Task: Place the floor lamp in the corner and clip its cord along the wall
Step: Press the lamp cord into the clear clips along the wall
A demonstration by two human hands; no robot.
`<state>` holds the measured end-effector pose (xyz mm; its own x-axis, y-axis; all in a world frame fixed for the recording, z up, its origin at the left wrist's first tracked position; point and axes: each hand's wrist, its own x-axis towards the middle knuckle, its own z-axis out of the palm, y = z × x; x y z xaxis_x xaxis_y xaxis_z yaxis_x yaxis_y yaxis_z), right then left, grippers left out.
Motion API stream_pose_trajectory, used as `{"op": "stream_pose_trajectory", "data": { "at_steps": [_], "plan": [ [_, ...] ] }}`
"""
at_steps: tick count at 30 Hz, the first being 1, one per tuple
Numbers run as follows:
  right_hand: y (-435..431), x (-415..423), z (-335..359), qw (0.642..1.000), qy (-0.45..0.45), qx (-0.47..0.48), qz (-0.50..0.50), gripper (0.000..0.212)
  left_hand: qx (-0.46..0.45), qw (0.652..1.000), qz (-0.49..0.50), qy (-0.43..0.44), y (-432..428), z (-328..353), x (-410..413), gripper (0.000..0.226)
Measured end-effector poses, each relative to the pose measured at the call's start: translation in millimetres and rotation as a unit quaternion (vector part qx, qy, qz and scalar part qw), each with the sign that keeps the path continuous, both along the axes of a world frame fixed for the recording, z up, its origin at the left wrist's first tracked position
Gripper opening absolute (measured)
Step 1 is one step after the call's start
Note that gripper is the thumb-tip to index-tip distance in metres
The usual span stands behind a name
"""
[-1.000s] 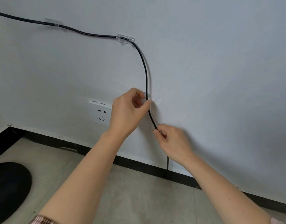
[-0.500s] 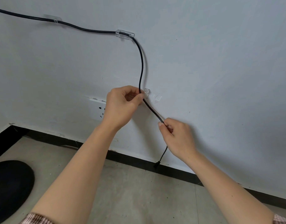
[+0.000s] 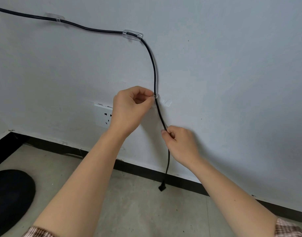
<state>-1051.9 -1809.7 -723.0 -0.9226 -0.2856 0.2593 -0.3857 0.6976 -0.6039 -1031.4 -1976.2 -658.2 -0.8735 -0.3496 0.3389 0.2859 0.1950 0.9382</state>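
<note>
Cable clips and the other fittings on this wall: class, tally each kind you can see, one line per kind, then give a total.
Clear cable clips: 3, namely the far-left clip, the middle clip and the clip at the left hand
Wall sockets: 1, the white socket
Black cords: 1, the cord
Total: 5

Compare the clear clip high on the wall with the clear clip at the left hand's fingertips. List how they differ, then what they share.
The upper clip lies sideways, untouched, with the cord running level through it. The lower clip is pinched by the left hand, and there the cord runs downward toward the right hand. The upper clip shows whole; the lower clip is partly hidden by fingers. Both are clear plastic, on the wall, meeting the same cord.
</note>
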Motion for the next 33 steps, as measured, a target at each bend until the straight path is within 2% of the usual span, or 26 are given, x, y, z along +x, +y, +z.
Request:
{"op": "stream_pose_trajectory", "data": {
  "at_steps": [8,17,19,23,33],
  "plan": [
    [-34,-6,-1,0.999,-0.026,0.026,0.024,0.049,-0.019,1.0,-0.005,0.01,2,1,1,0.003],
    [-59,-5,10,0.997,-0.065,0.026,0.041,0.047,-0.03,0.999,-0.009,0.019,0,1,-2,0.01],
    [-58,-4,11,0.997,-0.051,0.048,0.033,0.05,-0.024,0.999,-0.013,0.016,-1,0,-3,0.008],
    [-53,-2,15,0.988,-0.005,0.151,0.018,0.046,-0.012,1.0,-0.025,0.011,-3,-1,-3,0.007],
    [-43,3,24,0.972,0.06,0.228,0.0,0.046,0.008,1.0,-0.016,0.01,-2,4,-1,0.005]
  ]
}}
